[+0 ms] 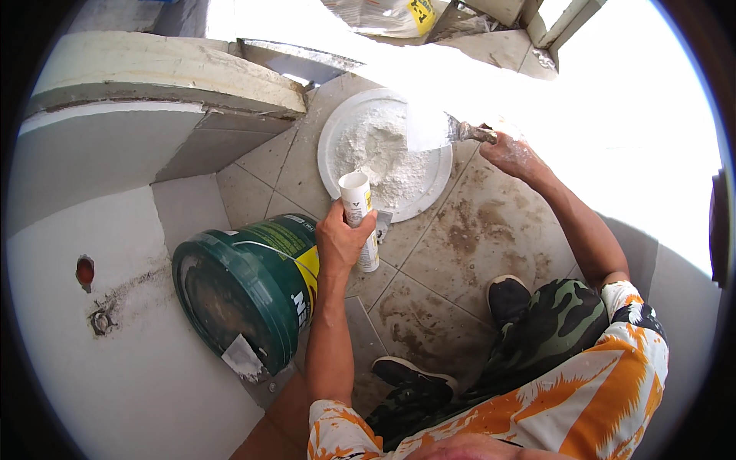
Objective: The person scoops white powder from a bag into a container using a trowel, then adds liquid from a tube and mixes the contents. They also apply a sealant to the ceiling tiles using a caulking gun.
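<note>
My left hand is wrapped round a white sealant cartridge, held upright with its open end toward me at the near edge of a round white lid or tray. A mound of white powder with a hollow in it lies on the lid. In my right hand is the handle of a putty knife. Its wide pale blade reaches over the right part of the powder, washed out by glare. Beside the cartridge, a small metal piece shows, partly hidden.
A green bucket stands left of my left forearm, a pale chip on its top. A wall with a curved ledge borders the left. Dirty floor tiles lie around my shoes. Strong sunlight hides the right side. A plastic bag lies behind.
</note>
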A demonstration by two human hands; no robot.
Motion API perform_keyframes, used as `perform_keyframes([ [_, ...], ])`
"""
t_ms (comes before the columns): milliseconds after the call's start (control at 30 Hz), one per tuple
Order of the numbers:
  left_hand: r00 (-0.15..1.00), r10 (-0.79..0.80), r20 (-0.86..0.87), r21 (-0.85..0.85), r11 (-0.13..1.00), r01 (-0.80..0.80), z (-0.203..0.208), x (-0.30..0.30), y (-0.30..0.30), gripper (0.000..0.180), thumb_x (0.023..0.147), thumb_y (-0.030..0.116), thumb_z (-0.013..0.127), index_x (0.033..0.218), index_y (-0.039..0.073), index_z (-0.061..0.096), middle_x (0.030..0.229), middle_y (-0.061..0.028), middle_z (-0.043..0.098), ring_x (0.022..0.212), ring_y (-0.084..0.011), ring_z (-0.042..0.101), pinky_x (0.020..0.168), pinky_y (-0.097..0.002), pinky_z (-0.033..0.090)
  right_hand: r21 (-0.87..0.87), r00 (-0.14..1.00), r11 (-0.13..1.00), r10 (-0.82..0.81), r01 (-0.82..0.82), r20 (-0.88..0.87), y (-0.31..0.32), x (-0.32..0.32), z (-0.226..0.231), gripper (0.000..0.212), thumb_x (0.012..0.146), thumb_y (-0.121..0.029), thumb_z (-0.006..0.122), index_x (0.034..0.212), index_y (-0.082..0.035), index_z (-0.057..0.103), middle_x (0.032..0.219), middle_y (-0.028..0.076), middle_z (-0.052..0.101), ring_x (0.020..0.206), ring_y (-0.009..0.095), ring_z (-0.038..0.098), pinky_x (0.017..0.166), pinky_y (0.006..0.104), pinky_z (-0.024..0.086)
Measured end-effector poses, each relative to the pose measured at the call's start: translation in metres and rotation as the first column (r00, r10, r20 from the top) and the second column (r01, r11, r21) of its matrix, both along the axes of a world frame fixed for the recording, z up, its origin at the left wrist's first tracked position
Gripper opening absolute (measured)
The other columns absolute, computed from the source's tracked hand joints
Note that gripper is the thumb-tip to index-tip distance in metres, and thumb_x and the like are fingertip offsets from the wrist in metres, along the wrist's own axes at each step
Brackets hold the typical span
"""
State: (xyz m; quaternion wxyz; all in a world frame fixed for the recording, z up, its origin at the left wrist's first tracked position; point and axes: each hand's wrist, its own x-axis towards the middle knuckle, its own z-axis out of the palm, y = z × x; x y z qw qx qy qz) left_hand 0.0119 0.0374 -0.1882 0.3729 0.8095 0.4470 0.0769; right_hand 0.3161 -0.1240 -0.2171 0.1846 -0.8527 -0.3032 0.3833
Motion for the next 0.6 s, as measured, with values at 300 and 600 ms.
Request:
perform_keyframes([
  [300,0.997,0.009,-0.076,-0.032,0.999,-0.011,0.01,0.006,-0.001,0.04,0.077,0.023,0.081,0.105,-0.003,0.068,0.091,-0.0186,0.075,0.083,-0.023,0.074,0.074,-0.0369,0.057,0.068,1.0,0.998,0.001,-0.003,0.026,-0.001,-0.002,0.002,0.041,0.084,-0.018,0.052,0.12,-0.004,0.067,0.074,0.019,0.067,0.066,0.028,0.064,0.068,0.0419,0.054],
  [600,0.997,-0.003,-0.077,-0.017,1.0,0.002,0.009,0.006,0.0,0.042,0.077,0.024,0.081,0.106,-0.003,0.069,0.093,-0.0195,0.075,0.083,-0.0251,0.075,0.074,-0.0384,0.058,0.153,1.0,0.988,-0.021,0.019,0.012,-0.002,-0.003,-0.009,0.033,0.09,-0.023,0.051,0.107,0.001,0.066,0.064,0.011,0.055,0.06,0.016,0.051,0.06,0.0374,0.047],
])
